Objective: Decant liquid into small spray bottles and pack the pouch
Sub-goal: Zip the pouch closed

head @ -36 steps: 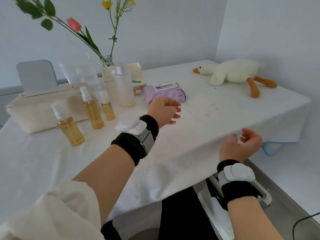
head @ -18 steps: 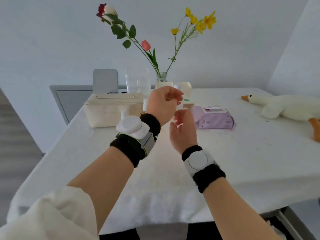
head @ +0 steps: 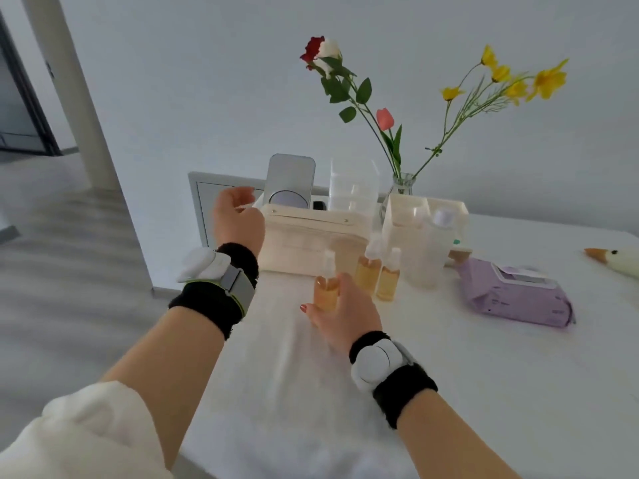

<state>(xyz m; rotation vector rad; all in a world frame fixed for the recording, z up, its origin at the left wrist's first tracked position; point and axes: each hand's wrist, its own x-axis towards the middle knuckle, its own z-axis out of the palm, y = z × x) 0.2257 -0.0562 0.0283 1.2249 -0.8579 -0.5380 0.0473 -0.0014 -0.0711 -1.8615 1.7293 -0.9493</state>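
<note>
Three small spray bottles of amber liquid stand on the white tablecloth in front of a cream pouch [head: 311,243]. My right hand [head: 342,312] reaches to the nearest spray bottle [head: 325,292], which sits between thumb and forefinger; contact is unclear. The other two small bottles [head: 368,274] [head: 388,281] stand just right of it. A tall translucent bottle [head: 427,250] with a pale cap is behind them. My left hand [head: 238,219] hovers at the pouch's left end, fingers loosely curled, holding nothing.
A purple wipes pack [head: 515,295] lies to the right, a plush duck's head [head: 619,261] at the far right edge. Behind the pouch stand a grey device [head: 290,178], a clear container [head: 352,188], a cream organiser box [head: 446,209] and a flower vase [head: 401,184]. The table's left edge drops to the floor.
The view swung left and down. My right hand dropped from beside the left hand to the nearest spray bottle. My left hand moved out to the pouch's left end.
</note>
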